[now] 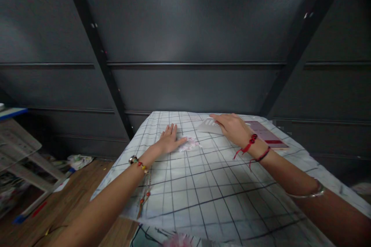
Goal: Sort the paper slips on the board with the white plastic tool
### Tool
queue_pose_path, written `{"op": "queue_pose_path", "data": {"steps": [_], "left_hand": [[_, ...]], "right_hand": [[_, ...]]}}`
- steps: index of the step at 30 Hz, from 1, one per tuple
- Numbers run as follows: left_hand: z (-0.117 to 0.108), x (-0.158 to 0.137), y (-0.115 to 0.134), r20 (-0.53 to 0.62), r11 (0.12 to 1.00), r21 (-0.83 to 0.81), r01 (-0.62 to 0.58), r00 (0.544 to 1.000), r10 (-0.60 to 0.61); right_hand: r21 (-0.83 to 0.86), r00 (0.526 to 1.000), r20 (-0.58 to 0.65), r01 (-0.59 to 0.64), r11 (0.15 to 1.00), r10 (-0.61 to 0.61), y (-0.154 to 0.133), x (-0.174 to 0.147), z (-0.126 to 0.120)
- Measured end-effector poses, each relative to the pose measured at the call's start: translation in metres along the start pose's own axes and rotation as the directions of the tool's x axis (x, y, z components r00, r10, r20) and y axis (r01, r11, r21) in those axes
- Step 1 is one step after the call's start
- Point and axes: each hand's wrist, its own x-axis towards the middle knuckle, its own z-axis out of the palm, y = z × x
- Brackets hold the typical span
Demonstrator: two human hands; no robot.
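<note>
My left hand (pixel 168 141) lies flat with its fingers spread on a white cloth with dark grid lines (pixel 197 181). Its thumb rests at the edge of a small, flat piece with a pale pink and white pattern (pixel 189 143). To the right, my right hand (pixel 233 127) grips a thin white sheet (pixel 210 126) with several pale elongated shapes on it. That sheet is tilted, and my fingers partly hide it. Beside the right wrist, a flat pinkish-mauve booklet or card with a red band (pixel 268 135) lies on the cloth.
Behind the table stands a dark panelled wall (pixel 185 88) with slanting beams. A pale frame with blue ends (pixel 34 154) is at the left, near a crumpled bag (pixel 79 161) on the wooden floor (pixel 78 193). Something pink and fluffy (pixel 178 240) shows at the bottom edge.
</note>
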Motion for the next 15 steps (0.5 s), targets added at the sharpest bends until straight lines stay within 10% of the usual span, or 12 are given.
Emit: {"op": "queue_pose_path", "data": {"steps": [7, 15], "left_hand": [[0.01, 0.001, -0.011, -0.026, 0.999, -0.052, 0.002, 1.0, -0.003], [0.007, -0.002, -0.014, -0.011, 1.0, -0.011, 0.02, 1.0, -0.02]], "right_hand": [[-0.118, 0.947, -0.298, 0.089, 0.989, -0.121, -0.003, -0.02, 0.037], [-0.072, 0.898, -0.421, 0.11, 0.991, -0.13, -0.004, -0.03, 0.017]]}}
